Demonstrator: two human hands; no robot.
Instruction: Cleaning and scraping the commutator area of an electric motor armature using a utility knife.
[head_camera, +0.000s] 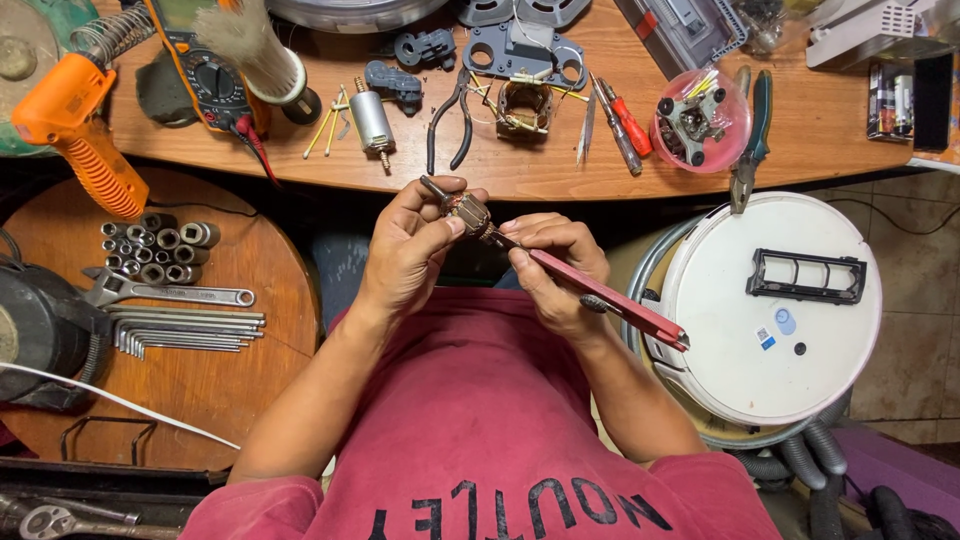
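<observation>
While hands (480, 260) grip armature (462, 210), bench edge (560, 190) near

There is only one view, from a camera on the person's head. It looks straight down, quite near, over the chest to the wooden bench (520, 175) in front.

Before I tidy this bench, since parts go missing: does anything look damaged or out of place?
Nothing looks spilled or broken. The left hand holds a small motor armature, the right hand red-handled pliers. A round white robot vacuum lies upturned beside the bench.
</observation>
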